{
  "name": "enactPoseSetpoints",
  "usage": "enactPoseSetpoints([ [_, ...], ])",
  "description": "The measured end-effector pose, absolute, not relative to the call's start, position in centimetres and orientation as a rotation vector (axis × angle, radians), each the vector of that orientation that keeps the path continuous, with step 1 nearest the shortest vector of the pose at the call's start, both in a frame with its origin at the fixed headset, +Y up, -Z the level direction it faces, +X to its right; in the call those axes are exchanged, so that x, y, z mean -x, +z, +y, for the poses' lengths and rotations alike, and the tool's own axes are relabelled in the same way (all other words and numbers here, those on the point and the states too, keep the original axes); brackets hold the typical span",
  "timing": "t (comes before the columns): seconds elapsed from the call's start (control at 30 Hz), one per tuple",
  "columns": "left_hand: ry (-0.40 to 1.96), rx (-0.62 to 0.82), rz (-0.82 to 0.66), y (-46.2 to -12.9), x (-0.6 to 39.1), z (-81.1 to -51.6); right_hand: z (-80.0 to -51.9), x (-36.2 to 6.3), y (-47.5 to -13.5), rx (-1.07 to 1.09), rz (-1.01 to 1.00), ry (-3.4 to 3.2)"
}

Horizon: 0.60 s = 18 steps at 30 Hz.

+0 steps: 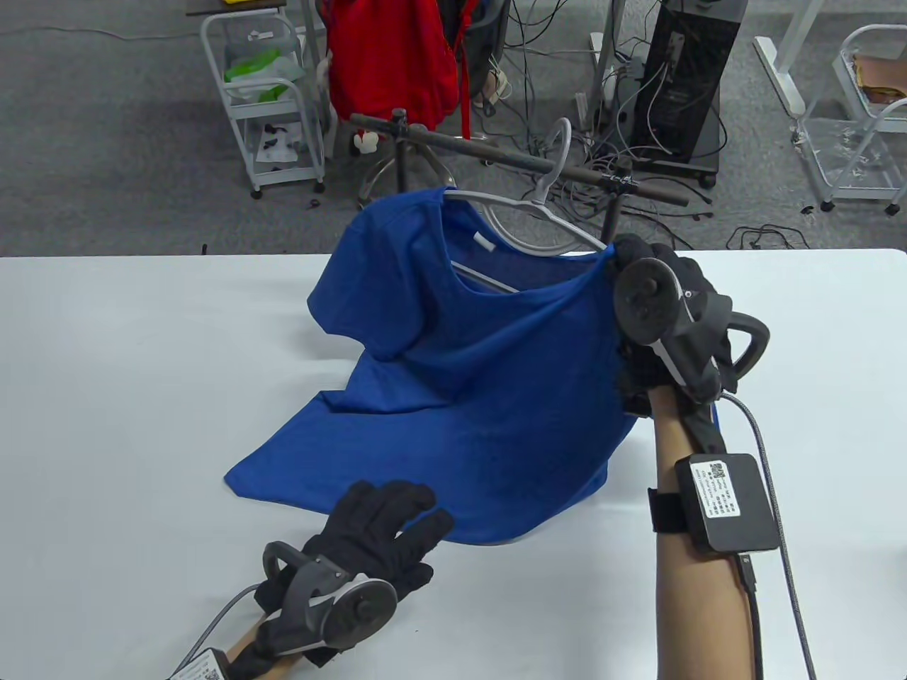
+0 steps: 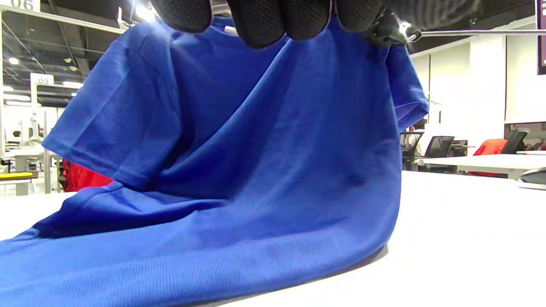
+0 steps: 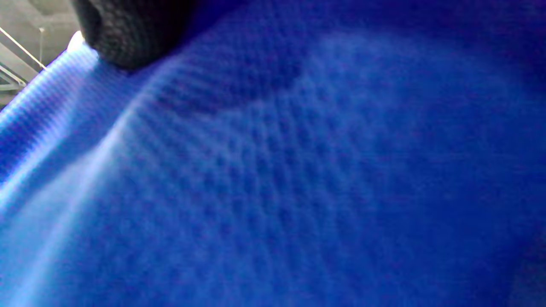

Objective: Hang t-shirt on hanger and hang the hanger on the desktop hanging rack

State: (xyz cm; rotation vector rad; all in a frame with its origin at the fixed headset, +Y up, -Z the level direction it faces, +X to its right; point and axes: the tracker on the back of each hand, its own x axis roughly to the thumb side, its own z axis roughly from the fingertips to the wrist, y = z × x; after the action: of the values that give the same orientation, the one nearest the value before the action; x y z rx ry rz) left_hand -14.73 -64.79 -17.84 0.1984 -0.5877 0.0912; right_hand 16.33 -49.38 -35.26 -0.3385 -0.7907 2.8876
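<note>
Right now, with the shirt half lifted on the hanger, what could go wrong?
1. The right hand grips only one shoulder of the blue t-shirt; the white hanger may tilt and the far shoulder could slide off.
2. The shirt's hem lies on the table near the left hand; lifting may drag or snag it.
3. The hanger's hook sits close to the rack bar but does not clearly sit over it; it could miss.
</note>
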Motion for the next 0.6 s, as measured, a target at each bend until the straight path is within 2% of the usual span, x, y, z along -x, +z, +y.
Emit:
enactPoseSetpoints([
  [0.2, 0.091, -0.191, -0.583, -17.9, 14.7, -64.8, -51.2, -16.1, -36.0, 0.330, -0.812, 2.956],
  [0.33, 0.088, -0.188, -0.577, -18.0, 14.8, -64.8, -51.3, -16.3, -36.1, 0.356, -0.713, 3.033],
  [0.6, 0.095, -0.173, -0.559, -18.5, 15.0, -65.0, -50.4, -16.5, -31.9, 0.257, -0.868, 2.985],
])
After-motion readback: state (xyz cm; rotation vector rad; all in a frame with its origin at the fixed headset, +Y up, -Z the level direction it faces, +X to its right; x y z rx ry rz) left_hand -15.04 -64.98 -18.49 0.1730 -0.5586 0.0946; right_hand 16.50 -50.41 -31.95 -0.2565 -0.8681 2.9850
